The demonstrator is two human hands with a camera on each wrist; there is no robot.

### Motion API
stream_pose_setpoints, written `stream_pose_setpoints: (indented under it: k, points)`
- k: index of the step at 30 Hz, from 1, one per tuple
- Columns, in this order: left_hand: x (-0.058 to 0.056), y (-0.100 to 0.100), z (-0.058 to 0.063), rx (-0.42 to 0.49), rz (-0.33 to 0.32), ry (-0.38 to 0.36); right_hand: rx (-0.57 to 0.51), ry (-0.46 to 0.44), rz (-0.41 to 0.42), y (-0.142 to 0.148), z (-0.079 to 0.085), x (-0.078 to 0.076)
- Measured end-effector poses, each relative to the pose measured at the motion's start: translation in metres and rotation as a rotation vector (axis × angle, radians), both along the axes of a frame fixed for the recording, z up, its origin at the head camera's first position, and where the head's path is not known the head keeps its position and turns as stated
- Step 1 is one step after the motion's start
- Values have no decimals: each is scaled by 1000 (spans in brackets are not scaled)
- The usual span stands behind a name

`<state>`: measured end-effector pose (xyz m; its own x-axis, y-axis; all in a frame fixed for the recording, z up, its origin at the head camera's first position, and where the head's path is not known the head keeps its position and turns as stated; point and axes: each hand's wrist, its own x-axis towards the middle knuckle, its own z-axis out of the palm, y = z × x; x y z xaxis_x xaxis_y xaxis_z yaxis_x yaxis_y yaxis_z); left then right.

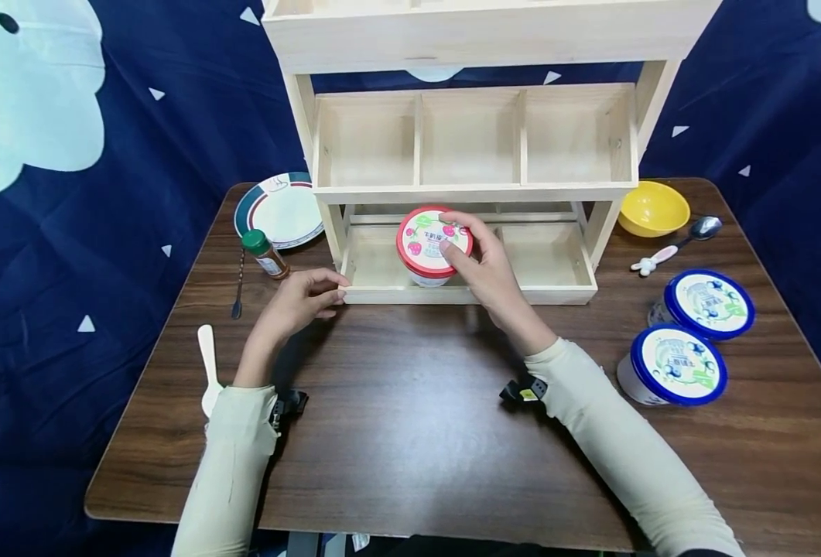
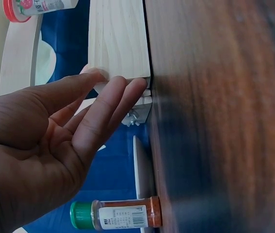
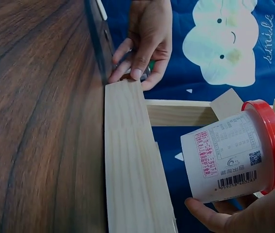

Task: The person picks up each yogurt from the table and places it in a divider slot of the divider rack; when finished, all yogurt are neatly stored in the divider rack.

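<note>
My right hand (image 1: pixel 490 267) grips a white tub with a red strawberry-print lid (image 1: pixel 424 236), held above the lowest tray of a wooden shelf rack (image 1: pixel 469 296). In the right wrist view the tub (image 3: pixel 224 155) hangs tilted, its barcode side showing, with fingers beneath it. At the tray's left front corner, my left hand (image 1: pixel 306 298) pinches the wooden edge between thumb and fingertips. The left wrist view shows the same hand (image 2: pixel 64 131) at the end of the board (image 2: pixel 120 39). Beside it stands a green-capped spice jar (image 1: pixel 265 254).
Two blue-lidded tubs (image 1: pixel 678 365) stand at the right. Behind them are a spoon with a rabbit handle (image 1: pixel 661 257) and a yellow bowl (image 1: pixel 654 209). Leftward lie a plate (image 1: pixel 285 213), a thin dark spoon (image 1: pixel 239 290) and a white spoon (image 1: pixel 208 363). The rack's divided middle tray (image 1: pixel 473 139) overhangs the lowest.
</note>
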<state>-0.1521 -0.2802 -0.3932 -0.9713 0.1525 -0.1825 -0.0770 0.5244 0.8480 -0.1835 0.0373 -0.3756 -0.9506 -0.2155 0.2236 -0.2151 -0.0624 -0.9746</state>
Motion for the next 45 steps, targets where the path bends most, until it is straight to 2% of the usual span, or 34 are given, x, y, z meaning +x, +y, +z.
stream_pose_setpoints:
  k: [26, 34, 45]
  points:
    - [-2, 1, 1, 2, 3, -5, 11, -41, 62, -43, -1, -14]
    - [2, 0, -1, -3, 8, -17, -16, -61, 88, -56, -8, -17]
    - [-3, 0, -2, -3, 11, -12, 10, -62, 75, -72, -15, -24]
